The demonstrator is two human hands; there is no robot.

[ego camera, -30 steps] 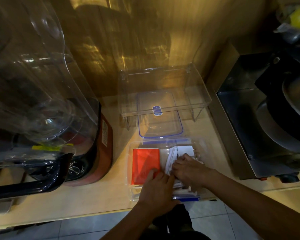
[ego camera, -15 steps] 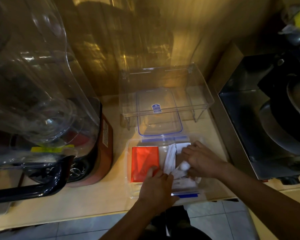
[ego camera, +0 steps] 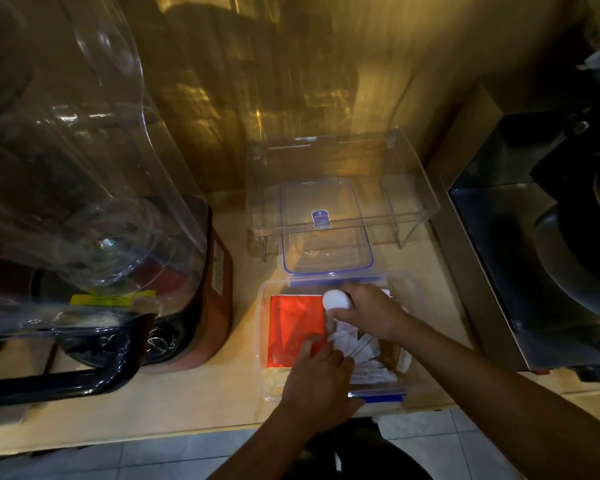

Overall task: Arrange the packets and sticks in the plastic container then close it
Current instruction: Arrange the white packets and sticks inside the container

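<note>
Two hands work inside the plastic container [ego camera: 261, 344] at 6 o'clock. Left hand [ego camera: 317, 374], fingers flat, presses the red packet [ego camera: 295, 323] and white sticks [ego camera: 362, 348], likely steadying them. Right hand [ego camera: 371, 311] grips a white round object [ego camera: 336, 299], raised toward 12 o'clock since half a second ago, probably clearing room. Lid [ego camera: 326, 237] lies beyond, off.

The container [ego camera: 262, 341] sits at the front edge of the counter [ego camera: 205, 403]. Its lid [ego camera: 326, 251] lies just behind it, partly under a raised box [ego camera: 413, 188] by the wall. In the container, packets [ego camera: 291, 323] lie left and sticks [ego camera: 359, 344] right. The left hand [ego camera: 319, 379] rests on both, and the right hand [ego camera: 371, 313] holds a ball [ego camera: 335, 299] above the far side. A blender [ego camera: 84, 168] stands left of the container, an appliance [ego camera: 499, 271] right.
</note>
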